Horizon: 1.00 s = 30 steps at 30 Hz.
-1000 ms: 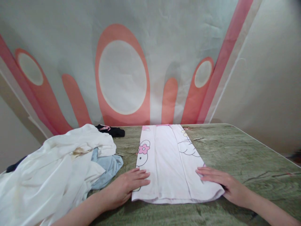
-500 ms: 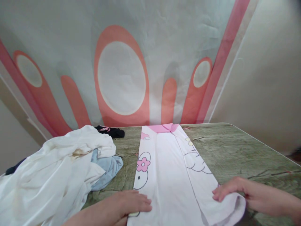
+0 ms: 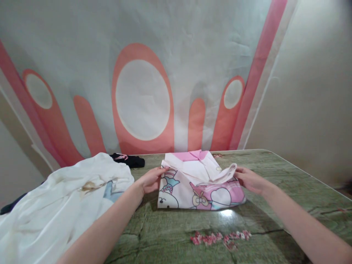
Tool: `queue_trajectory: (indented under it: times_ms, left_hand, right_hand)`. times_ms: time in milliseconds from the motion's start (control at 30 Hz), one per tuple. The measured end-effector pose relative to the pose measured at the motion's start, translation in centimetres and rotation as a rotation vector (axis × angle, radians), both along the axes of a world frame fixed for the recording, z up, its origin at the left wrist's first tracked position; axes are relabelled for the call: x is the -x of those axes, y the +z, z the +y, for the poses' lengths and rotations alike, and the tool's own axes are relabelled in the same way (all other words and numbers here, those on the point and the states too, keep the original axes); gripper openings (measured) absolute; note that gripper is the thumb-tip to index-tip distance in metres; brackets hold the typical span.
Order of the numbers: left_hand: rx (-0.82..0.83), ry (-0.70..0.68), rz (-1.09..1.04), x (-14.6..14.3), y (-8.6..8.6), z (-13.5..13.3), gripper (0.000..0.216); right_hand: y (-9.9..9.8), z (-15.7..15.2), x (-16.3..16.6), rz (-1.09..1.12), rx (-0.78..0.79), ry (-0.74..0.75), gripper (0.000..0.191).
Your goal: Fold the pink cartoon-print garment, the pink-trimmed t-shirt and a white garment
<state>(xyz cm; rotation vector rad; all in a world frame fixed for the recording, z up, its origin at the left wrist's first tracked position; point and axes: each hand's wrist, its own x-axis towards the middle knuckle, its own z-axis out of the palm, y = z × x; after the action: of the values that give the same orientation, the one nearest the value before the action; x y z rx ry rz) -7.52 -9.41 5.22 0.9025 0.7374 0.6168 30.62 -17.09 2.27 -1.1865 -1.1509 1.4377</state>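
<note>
A white and pink shirt [image 3: 189, 196] with cartoon prints lies folded over on itself, its pink collar toward the far edge. Both ends of its doubled-up hem are pinched. My left hand [image 3: 153, 179] is closed on the left corner, thumb on top. On the other side, my right hand [image 3: 249, 179] is closed on the right corner, where the cloth curls up a little. The fingertips under the fabric are partly hidden on both sides.
On the left is a heap of white clothes [image 3: 68, 205] with a light blue garment [image 3: 111, 192] partly beneath. A black item [image 3: 134, 161] lies behind it. The wood-patterned table [image 3: 154, 238] has pink blossoms [image 3: 220, 238] printed near its front; a patterned wall stands behind.
Both hands have moved forward, away from me, carrying the shirt's near end over toward the collar. The shirt is now much shorter, and its printed side faces up at the front.
</note>
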Motion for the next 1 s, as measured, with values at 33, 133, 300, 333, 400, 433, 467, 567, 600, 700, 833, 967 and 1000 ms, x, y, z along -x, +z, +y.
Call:
queue_trajectory:
  times_ms: [33,133,300,333,400,433,467,567,600,700,833,967,1000]
  left_hand:
    - [0.065,0.033,-0.025,-0.3,-0.7,0.8,0.019]
    - [0.186,0.086,-0.055,-0.7,-2.4,2.3,0.023]
    - [0.21,0.109,-0.064,-0.4,-4.4,3.0,0.019]
    - [0.21,0.114,-0.064,-0.3,-4.6,3.0,0.018]
    - [0.208,0.127,-0.06,-0.3,-4.9,3.0,0.017]
    - [0.206,0.136,-0.059,-0.3,-4.9,3.0,0.017]
    - [0.204,0.145,-0.058,-0.4,-4.8,2.9,0.017]
    - [0.203,0.155,-0.065,-0.6,-4.3,2.5,0.018]
    - [0.205,0.15,-0.067,-0.7,-4.1,2.4,0.02]
    - [0.218,0.126,-0.107,-0.8,-3.2,2.1,0.028]
    - [0.221,0.137,-0.227,-0.8,-2.3,2.1,0.038]
    - [0.227,0.133,-0.22,-0.9,-2.7,2.4,0.039]
    - [0.234,0.128,-0.201,-1.0,-3.0,2.5,0.037]
  right_hand:
    - [-0.6,0.9,0.3,0.014,0.009,-0.023,0.022]
    - [-2.7,2.6,0.7,-0.028,0.045,-0.171,0.021]
    - [-4.6,2.9,0.1,-0.141,-0.007,-0.251,0.029]
    - [-4.7,2.8,0.1,-0.157,-0.017,-0.255,0.03]
    - [-4.6,2.8,0.2,-0.185,-0.022,-0.278,0.03]
    - [-4.5,2.7,0.4,-0.193,-0.019,-0.287,0.03]
    - [-4.5,2.7,0.6,-0.199,-0.015,-0.29,0.029]
    - [-4.4,2.6,1.1,-0.214,-0.019,-0.28,0.027]
    - [-4.4,2.6,1.2,-0.222,-0.031,-0.277,0.027]
    - [-4.4,2.4,1.3,-0.236,-0.09,-0.293,0.028]
    - [-4.4,2.5,1.0,-0.212,-0.172,-0.369,0.031]
    - [-4.6,3.0,0.6,-0.337,-0.171,-0.431,0.031]
    - [-4.7,3.1,0.5,-0.378,-0.161,-0.44,0.031]
